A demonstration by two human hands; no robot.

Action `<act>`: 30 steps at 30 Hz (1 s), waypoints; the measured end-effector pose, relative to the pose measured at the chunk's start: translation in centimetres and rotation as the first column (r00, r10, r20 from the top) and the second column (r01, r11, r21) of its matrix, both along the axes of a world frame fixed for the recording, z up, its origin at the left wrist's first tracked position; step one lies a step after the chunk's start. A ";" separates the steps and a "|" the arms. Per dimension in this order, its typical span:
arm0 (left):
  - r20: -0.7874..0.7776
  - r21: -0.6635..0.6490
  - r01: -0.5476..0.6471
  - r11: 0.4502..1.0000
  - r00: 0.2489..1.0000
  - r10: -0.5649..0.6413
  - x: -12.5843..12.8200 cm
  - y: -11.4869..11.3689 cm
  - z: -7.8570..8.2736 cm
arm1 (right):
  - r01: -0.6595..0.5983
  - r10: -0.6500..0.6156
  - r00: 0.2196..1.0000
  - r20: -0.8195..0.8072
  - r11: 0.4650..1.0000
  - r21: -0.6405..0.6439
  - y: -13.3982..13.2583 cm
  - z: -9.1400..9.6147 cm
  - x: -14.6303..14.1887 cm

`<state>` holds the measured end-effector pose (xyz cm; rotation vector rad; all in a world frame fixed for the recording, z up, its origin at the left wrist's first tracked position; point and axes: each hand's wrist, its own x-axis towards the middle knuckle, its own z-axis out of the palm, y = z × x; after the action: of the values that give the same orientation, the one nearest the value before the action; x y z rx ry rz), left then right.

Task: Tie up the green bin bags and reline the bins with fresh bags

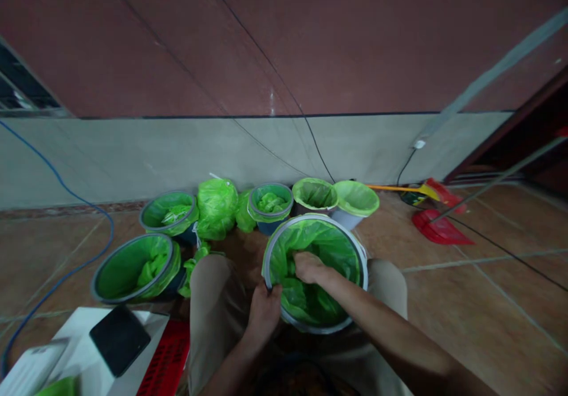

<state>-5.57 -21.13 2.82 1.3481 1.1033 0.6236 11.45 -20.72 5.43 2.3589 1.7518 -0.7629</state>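
Observation:
Between my knees stands a trash bin (361, 266) with a pale grey rim, lined with a green plastic bag (328, 239). My left hand (265, 308) is closed on the near-left part of the rim, fingers partly hidden. Down inside the bin, my right hand (308, 267) is closed against the bag, towards its left side; its fingertips are hidden in the folds, and it seems to grip the plastic.
Several green-lined bins, including a left one (131, 266) and a white one (356, 200), stand along the wall. A bundled green bag (216, 206) lies among them. A phone (119, 340) and red crate (166, 360) sit lower left. A red dustpan (437, 228) lies right.

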 end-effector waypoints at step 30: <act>-0.007 -0.267 -0.067 0.961 0.998 0.068 9.8 7.1 2.1 | 0.599 -0.521 0.797 -0.306 0.749 0.284 -4.8 -0.4 18.2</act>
<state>4.21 -14.00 4.97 1.0805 1.1901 0.5042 29.65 -25.57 5.05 3.2579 1.3133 -0.8249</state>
